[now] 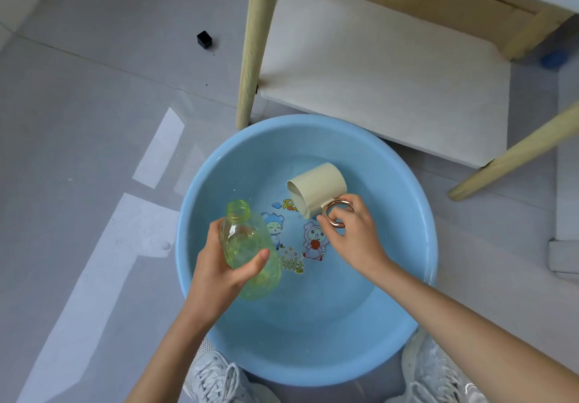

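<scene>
A round light-blue basin [419,214] sits on the floor between my feet, with shallow water and cartoon pictures on its bottom. My left hand [219,265] grips a clear green plastic bottle [247,246] without a cap, its mouth pointing up and away, over the basin's left half. My right hand [354,230] pinches the copper-coloured ring handle [336,213] of a cream mug [316,188]. The mug is tipped on its side over the basin, its mouth facing left and down.
A pale wooden stool with a white shelf [391,67] stands just beyond the basin; its legs [252,45] come down near the rim. A small black cube [204,39] lies on the grey tiled floor. My white sneakers [219,377] flank the basin's near edge.
</scene>
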### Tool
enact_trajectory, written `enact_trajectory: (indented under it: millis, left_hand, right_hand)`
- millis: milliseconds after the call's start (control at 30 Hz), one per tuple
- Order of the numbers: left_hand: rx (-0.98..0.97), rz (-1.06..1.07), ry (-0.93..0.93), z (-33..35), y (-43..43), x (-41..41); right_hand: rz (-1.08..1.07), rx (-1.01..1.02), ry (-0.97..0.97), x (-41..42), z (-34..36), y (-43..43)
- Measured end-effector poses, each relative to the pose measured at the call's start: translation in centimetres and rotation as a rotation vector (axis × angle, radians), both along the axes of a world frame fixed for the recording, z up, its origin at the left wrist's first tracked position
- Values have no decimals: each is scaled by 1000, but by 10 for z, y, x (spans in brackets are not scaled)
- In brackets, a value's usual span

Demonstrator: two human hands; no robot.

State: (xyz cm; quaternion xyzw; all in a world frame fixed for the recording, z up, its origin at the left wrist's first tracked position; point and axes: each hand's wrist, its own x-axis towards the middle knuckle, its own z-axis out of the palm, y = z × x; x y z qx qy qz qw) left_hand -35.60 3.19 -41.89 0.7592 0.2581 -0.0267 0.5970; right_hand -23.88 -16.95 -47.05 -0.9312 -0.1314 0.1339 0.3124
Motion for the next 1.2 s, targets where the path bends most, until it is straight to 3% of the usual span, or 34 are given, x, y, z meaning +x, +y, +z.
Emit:
enact_trajectory:
  millis: [267, 533, 867, 1067, 1200]
  left_hand:
    - [22, 15, -8, 1, 0, 4]
    - [44, -23, -4, 2, 0, 8]
    - [77, -83, 8, 2, -2, 11]
    - [147, -191, 8, 5, -4, 16]
    - [200, -238, 8, 3, -5, 18]
  right_hand:
    - [-4, -7, 17, 4, 2, 2]
    - [-153, 150, 166, 17, 42, -8]
    - [-72, 65, 62, 20, 83, -44]
    - [-219, 209, 371, 24, 108, -51]
    - [-331, 470, 572, 22, 124, -52]
